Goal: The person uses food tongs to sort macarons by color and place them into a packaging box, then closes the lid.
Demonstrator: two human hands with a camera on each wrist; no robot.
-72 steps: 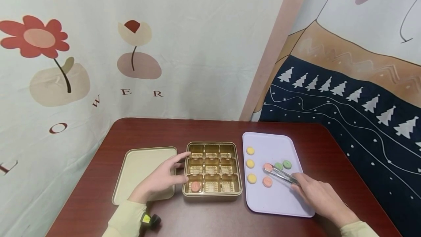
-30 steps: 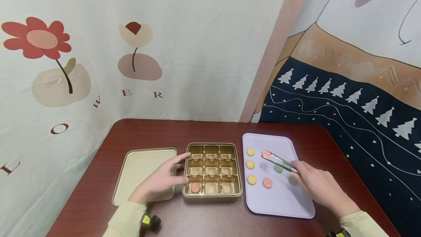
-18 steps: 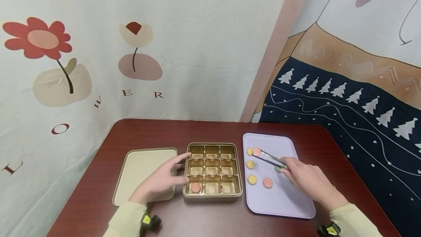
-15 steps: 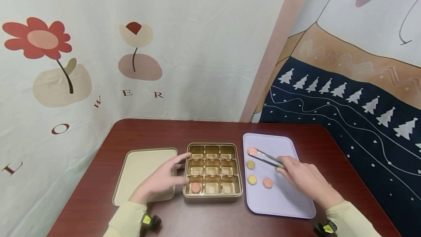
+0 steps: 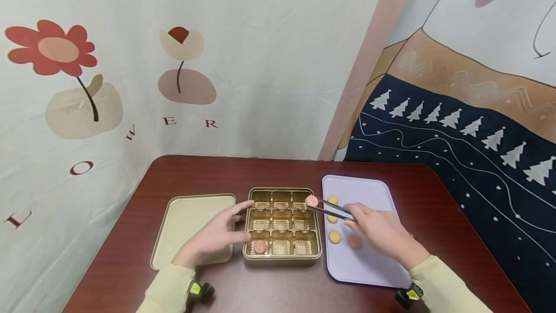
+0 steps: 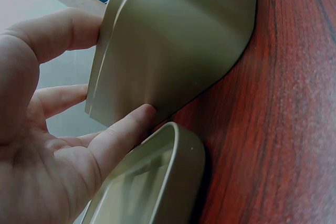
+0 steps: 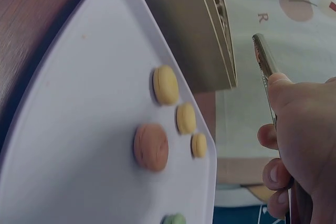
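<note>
Now, red-brown table [image 5: 200, 173], flower-printed cloth [image 5: 269, 86] behind: the right hand [image 5: 378, 228] grips tongs [image 5: 327, 212], round pink macaron [image 5: 311, 200] pinched near the gold box's [image 5: 284, 258] far-right corner; left hand [image 5: 213, 233] touches its left edge, fingers loose.

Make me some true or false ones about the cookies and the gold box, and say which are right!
1. The right hand holds tongs. True.
2. The tongs grip a green cookie. False: they grip a pink cookie.
3. Three yellow cookies lie on the pale purple tray. True.
4. Another pink cookie sits inside the gold box. True.
5. The left hand is on the tray. False: the left hand touches the gold box.
</note>
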